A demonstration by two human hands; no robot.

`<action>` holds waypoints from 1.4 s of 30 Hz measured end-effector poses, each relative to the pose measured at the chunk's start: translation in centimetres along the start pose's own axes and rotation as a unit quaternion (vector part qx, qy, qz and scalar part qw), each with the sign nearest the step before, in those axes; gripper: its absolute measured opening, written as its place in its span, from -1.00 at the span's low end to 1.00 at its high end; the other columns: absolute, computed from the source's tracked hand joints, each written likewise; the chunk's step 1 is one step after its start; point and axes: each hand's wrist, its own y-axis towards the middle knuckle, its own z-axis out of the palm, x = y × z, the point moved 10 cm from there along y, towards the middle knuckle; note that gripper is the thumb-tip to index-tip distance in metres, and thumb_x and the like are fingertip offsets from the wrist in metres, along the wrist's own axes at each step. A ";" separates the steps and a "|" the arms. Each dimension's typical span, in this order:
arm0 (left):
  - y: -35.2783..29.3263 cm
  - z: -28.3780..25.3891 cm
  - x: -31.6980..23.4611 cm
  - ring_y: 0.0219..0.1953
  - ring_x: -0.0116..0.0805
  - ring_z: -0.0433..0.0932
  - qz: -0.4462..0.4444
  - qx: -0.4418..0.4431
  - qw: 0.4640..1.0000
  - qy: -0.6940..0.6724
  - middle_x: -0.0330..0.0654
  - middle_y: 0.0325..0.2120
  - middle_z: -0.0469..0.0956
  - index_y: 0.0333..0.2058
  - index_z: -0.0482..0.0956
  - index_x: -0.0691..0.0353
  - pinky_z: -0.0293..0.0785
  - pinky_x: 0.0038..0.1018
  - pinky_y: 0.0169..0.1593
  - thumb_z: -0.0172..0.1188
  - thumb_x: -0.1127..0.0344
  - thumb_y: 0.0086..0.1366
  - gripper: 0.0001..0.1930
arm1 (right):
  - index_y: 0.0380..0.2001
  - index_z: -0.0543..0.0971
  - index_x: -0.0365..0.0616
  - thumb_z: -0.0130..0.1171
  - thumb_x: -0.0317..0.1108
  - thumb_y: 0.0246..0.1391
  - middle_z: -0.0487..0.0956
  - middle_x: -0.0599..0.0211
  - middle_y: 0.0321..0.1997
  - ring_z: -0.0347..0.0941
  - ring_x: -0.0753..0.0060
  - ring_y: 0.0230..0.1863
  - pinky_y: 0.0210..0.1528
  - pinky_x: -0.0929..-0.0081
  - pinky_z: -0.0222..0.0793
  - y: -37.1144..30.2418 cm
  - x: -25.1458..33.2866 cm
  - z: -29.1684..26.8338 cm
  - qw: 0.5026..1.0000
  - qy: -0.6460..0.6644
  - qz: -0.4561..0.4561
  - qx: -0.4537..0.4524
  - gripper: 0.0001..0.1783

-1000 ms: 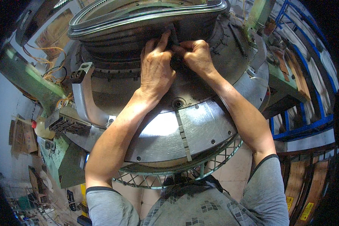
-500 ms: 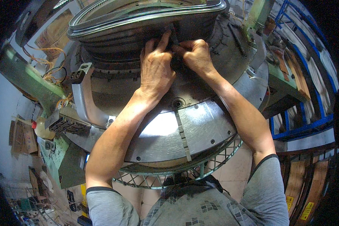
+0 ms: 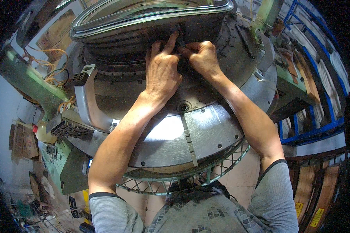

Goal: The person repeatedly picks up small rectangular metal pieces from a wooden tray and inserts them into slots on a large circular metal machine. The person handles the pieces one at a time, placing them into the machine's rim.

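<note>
Both of my hands reach to the dark cylinder wall (image 3: 124,50) of a large round metal machine, under its pale ringed rim (image 3: 151,22). My left hand (image 3: 162,72) has its index finger stretched up against a small dark strip-like piece (image 3: 180,38), with the other fingers bent apart from it and the thumb hidden. Close beside it, my right hand (image 3: 203,58) is closed in a pinch at the lower end of that piece. Shadow hides the piece's exact kind. Below my hands lies a polished metal ring plate (image 3: 163,132) with a notched radial strip (image 3: 189,141).
A curved metal bracket (image 3: 87,101) rises left of my left forearm. Green machine arms (image 3: 31,73) stand at the left. A green lattice ring (image 3: 163,186) runs along the near edge. On the right, a blue rack (image 3: 319,130) holds pale rolls.
My left index fingertip has shifted very slightly at the dark piece, which is tilted a little differently. Both arms and the machine stay in place.
</note>
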 end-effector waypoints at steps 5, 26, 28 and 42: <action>0.1 0.3 0.2 0.20 0.36 0.34 -0.003 0.006 1.000 0.012 0.12 0.35 0.22 -0.39 0.68 0.35 0.30 -0.08 0.31 0.26 0.59 -0.26 -0.69 | -0.31 0.74 -0.22 0.34 -0.32 0.07 0.72 0.19 -0.47 0.49 0.69 -0.43 -0.34 0.48 0.46 0.1 -0.4 0.1 1.000 0.000 0.004 0.001 -0.80; 0.2 0.2 0.2 0.20 0.35 0.33 -0.007 -0.003 1.000 0.000 0.12 0.35 0.22 -0.39 0.69 0.34 0.29 -0.09 0.33 0.21 0.60 -0.24 -0.69 | -0.32 0.74 -0.23 0.35 -0.30 0.06 0.71 0.12 -0.46 0.53 0.64 -0.43 -0.34 0.43 0.47 0.1 -0.3 0.0 1.000 -0.016 0.011 -0.001 -0.79; 0.2 0.1 0.1 0.19 0.36 0.33 0.000 -0.001 1.000 -0.005 0.13 0.35 0.22 -0.40 0.68 0.35 0.28 -0.08 0.33 0.21 0.60 -0.25 -0.70 | -0.31 0.74 -0.24 0.34 -0.31 0.05 0.72 0.10 -0.45 0.54 0.63 -0.41 -0.32 0.43 0.48 0.1 -0.3 -0.1 1.000 -0.022 0.012 0.001 -0.79; 0.2 0.5 0.1 0.17 0.30 0.39 0.005 0.006 1.000 0.003 0.16 0.36 0.20 -0.39 0.68 0.38 0.21 -0.05 0.35 0.21 0.59 -0.26 -0.68 | -0.30 0.74 -0.24 0.34 -0.34 0.03 0.72 0.10 -0.42 0.55 0.64 -0.39 -0.30 0.45 0.49 0.2 -1.1 0.0 0.999 -0.027 0.029 -0.005 -0.79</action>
